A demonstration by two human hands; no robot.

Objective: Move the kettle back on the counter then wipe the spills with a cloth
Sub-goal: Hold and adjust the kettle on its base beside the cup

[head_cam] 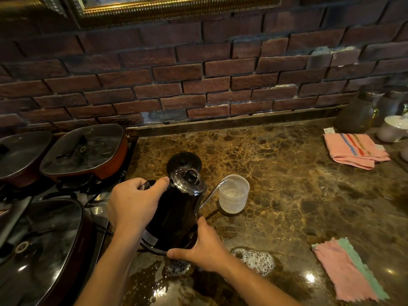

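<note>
- A brown marble bench [309,184] runs under a dark brick wall [198,74]; lidded pans [84,149] sit on the stove at the left.
- Foamy spills [254,259] pool at the near edge; a pink-and-green cloth [348,270] lies to the right, well apart from a striped towel [355,149] farther back.
- The left hand [134,202] is wrapped around the handle of the black gooseneck kettle [176,210]; the right hand [203,248] cups its base.
- The kettle's spout reaches a clear cup [234,193].
- Jars [362,111] at far right are blurred.

Home kitchen: marble-patterned counter [287,173], brick backsplash [198,74], lidded pans [84,149] on stove at left, glass jars [362,111] (contents unclear), folded towel [353,149], foamy spill [254,259].
</note>
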